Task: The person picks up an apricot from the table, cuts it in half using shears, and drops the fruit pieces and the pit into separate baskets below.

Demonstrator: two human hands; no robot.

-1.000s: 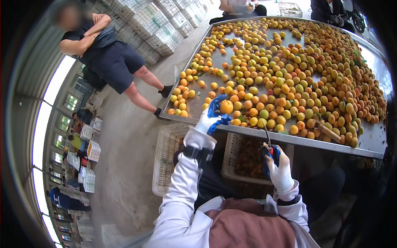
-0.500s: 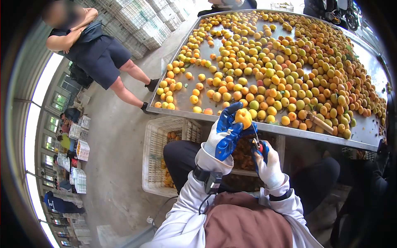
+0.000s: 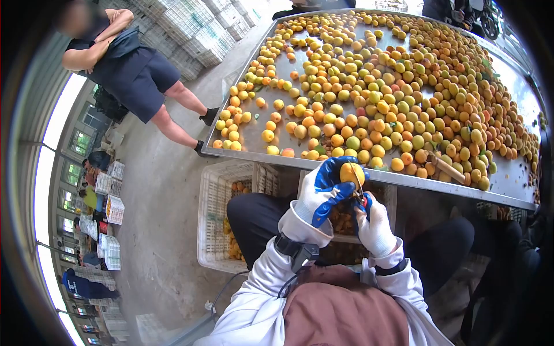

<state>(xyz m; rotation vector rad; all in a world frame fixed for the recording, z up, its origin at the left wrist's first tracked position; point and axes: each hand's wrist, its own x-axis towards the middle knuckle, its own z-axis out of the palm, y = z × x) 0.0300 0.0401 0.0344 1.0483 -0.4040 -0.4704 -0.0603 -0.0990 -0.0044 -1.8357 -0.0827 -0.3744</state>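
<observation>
My left hand (image 3: 329, 187), in a white glove with a blue coated palm, is closed around a yellow-orange apricot (image 3: 351, 173) just in front of the table's near edge. The fingers curl over its far side and the thumb lies below it. My right hand (image 3: 375, 225), gloved the same way, grips a small red-handled knife (image 3: 363, 199). Its thin metal blade lies against the right side of the apricot. Most of the handle is hidden in the fist.
Many apricots (image 3: 398, 106) cover a metal table (image 3: 254, 153) ahead, with a wooden stick (image 3: 447, 169) among them. Below stand a white crate (image 3: 210, 230) and another crate between my knees, both with fruit inside. A person (image 3: 135, 75) stands left, near stacked crates (image 3: 193, 34).
The apricot has turned in my left hand and come slightly nearer and to the right. My right hand has tilted, bringing the knife blade against the fruit.
</observation>
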